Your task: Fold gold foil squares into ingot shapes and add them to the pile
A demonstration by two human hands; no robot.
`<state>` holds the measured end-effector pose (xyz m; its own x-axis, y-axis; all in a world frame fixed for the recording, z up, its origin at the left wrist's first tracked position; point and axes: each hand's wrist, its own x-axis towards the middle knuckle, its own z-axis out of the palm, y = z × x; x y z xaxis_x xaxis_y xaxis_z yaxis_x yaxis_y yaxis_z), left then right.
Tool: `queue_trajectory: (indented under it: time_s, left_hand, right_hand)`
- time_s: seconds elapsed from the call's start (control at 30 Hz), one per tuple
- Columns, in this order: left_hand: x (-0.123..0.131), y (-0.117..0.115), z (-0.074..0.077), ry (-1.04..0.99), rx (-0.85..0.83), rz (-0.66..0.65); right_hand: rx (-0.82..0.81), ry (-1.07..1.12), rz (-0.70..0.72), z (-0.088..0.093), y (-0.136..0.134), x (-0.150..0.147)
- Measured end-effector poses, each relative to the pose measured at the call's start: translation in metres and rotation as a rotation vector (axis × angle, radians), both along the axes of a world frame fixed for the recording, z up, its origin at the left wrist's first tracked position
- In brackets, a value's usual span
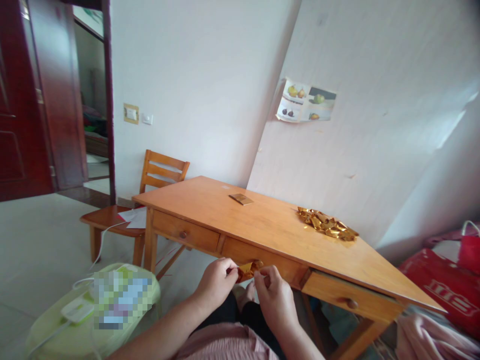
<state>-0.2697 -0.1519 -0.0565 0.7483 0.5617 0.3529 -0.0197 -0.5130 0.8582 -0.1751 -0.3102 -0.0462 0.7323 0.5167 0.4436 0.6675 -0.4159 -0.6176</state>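
Note:
A small piece of shiny gold foil paper, partly folded, is stretched between my two hands above my lap, in front of the table's drawers. My left hand pinches its left end between thumb and forefinger. At the other end, my right hand grips the foil with its fingertips. On the table's right part lies a pile of crumpled or folded gold foil pieces. A flat gold stack of squares rests near the table's back edge.
The wooden table has drawers facing me. A wooden chair with papers stands at its left end. At lower left, a pale green stool bears a white power strip and cables. A red bag sits at right.

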Motion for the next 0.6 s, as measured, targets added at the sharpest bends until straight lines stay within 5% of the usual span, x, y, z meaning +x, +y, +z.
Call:
queue_trajectory:
  time_s: [0.27, 0.6]
  left_hand:
    - [0.006, -0.004, -0.005, -0.054, -0.224, 0.019]
    - [0.004, -0.014, -0.002, -0.048, -0.278, -0.057]
  right_hand:
    - [0.137, 0.693, 0.184, -0.021, 0.021, -0.015]
    - [0.236, 0.91, 0.169, -0.022, 0.03, -0.016]
